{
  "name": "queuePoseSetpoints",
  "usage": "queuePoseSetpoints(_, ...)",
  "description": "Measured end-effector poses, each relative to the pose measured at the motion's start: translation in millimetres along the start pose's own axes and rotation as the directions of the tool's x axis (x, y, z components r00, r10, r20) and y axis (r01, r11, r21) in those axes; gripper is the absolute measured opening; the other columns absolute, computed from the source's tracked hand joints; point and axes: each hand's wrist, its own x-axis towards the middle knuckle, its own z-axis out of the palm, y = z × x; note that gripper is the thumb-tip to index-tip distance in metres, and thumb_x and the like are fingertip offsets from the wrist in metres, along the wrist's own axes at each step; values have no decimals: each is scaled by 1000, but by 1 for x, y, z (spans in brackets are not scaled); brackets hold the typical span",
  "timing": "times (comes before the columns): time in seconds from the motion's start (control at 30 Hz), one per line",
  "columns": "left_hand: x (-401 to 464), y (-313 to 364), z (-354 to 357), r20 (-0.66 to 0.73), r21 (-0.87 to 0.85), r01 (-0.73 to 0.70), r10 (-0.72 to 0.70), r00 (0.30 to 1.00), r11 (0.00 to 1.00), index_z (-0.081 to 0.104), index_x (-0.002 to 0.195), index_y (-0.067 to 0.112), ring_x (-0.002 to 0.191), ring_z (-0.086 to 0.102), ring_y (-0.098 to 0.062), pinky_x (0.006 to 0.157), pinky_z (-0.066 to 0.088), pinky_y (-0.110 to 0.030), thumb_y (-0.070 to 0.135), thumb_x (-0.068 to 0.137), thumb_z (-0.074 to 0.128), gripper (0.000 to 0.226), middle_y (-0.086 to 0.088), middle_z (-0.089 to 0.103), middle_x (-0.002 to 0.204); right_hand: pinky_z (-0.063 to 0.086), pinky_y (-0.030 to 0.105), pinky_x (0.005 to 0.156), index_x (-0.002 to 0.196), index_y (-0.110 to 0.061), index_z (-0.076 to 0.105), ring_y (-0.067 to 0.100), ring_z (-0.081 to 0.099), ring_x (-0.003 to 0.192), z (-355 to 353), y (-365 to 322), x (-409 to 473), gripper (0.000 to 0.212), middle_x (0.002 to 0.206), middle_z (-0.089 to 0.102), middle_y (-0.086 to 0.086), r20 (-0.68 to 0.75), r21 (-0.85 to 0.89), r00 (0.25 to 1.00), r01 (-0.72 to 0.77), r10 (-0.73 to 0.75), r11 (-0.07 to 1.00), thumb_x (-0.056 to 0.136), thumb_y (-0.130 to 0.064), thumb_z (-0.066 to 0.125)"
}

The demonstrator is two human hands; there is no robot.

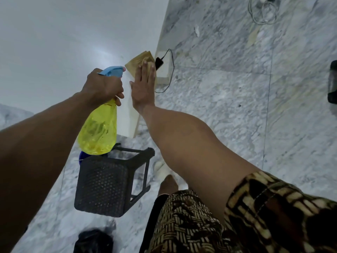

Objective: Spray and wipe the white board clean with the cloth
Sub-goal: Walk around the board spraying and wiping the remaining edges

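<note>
The left hand (104, 84) grips the neck of the yellow spray bottle (99, 128), fingers curled round it below the blue nozzle head (114, 71), which points toward 2 o'clock. Just beside it at 3 o'clock, the right hand (143, 84) presses the tan cloth (137, 63) flat against the white board (54, 42) with straight, spread fingers. A dark stool (107, 183) stands on the marble floor (237, 106) at 6 o'clock from the bottle.
</note>
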Motion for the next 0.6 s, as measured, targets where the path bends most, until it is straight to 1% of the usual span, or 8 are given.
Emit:
queuePoseSetpoints(0.07, -10, -10, -1, 1, -24, 21, -20, 1000, 1000, 69, 128, 23, 84, 72, -46, 77, 64, -50, 3, 91, 52, 45, -29, 72, 95, 2, 49, 122, 156, -2, 6, 42, -6, 150, 3, -5, -17, 64, 164, -1, 20, 10, 8, 1000, -5, 5, 1000, 106, -37, 27)
queuePoseSetpoints(0.17, -23, -23, -4, 14, -30, 11, -11, 1000, 999, 69, 124, 27, 71, 70, -35, 54, 62, -33, 3, 94, 51, 43, -27, 69, 97, 1, 48, 123, 156, -4, 5, 41, -5, 150, 7, -10, -34, 62, 164, -2, 19, 9, 41, 999, -35, 35, 999, 106, -35, 25)
queuePoseSetpoints(0.23, -30, -32, -6, 0, -25, 17, -17, 1000, 1000, 69, 128, 22, 64, 68, -31, 49, 60, -30, 5, 90, 54, 45, -26, 68, 96, 1, 48, 123, 156, -3, 6, 42, -5, 150, 11, -13, -44, 59, 164, -2, 19, -7, 48, 1000, -30, 31, 998, 107, -32, 23)
queuePoseSetpoints(0.27, -34, -36, -7, 1, -17, 21, -21, 1000, 1000, 68, 131, 17, 64, 68, -32, 53, 62, -33, 9, 84, 56, 49, -25, 69, 94, 1, 48, 123, 156, -3, 7, 41, -5, 150, 14, -14, -50, 58, 164, -1, 19, -19, 57, 1000, -18, 19, 998, 107, -29, 22)
queuePoseSetpoints(0.33, -42, -44, -9, 8, 8, 33, -33, 999, 999, 66, 133, 6, 72, 71, -41, 71, 65, -47, 18, 71, 55, 64, -22, 71, 88, 1, 47, 123, 156, -2, 9, 41, -5, 151, 22, -16, -63, 56, 164, 1, 19, -48, 83, 999, -11, 15, 997, 107, -25, 21)
queuePoseSetpoints(0.4, -51, -55, -11, 24, 13, 28, -28, 999, 1000, 66, 131, 2, 78, 72, -46, 82, 63, -55, 19, 69, 54, 66, -21, 72, 84, 0, 46, 123, 156, -2, 10, 41, -4, 151, 30, -21, -80, 56, 164, 3, 18, -62, 84, 998, -29, 35, 996, 105, -23, 17)
queuePoseSetpoints(0.53, -70, -84, -13, 44, 26, 1, -2, 999, 1000, 66, 133, 3, 73, 70, -39, 70, 63, -46, 7, 79, 53, 55, -22, 71, 86, -8, 45, 123, 155, 0, 10, 42, -6, 150, 42, -31, -114, 59, 164, 1, 18, -79, 94, 997, -3, 10, 996, 97, -11, 7)
queuePoseSetpoints(0.6, -79, -95, -14, 55, 33, -13, 11, 998, 999, 66, 133, 3, 72, 70, -38, 75, 64, -50, 8, 76, 52, 59, -21, 72, 85, -6, 46, 123, 155, 2, 9, 43, -7, 150, 46, -35, -134, 62, 164, 0, 20, -95, 99, 995, 0, 9, 995, 93, 0, 16)
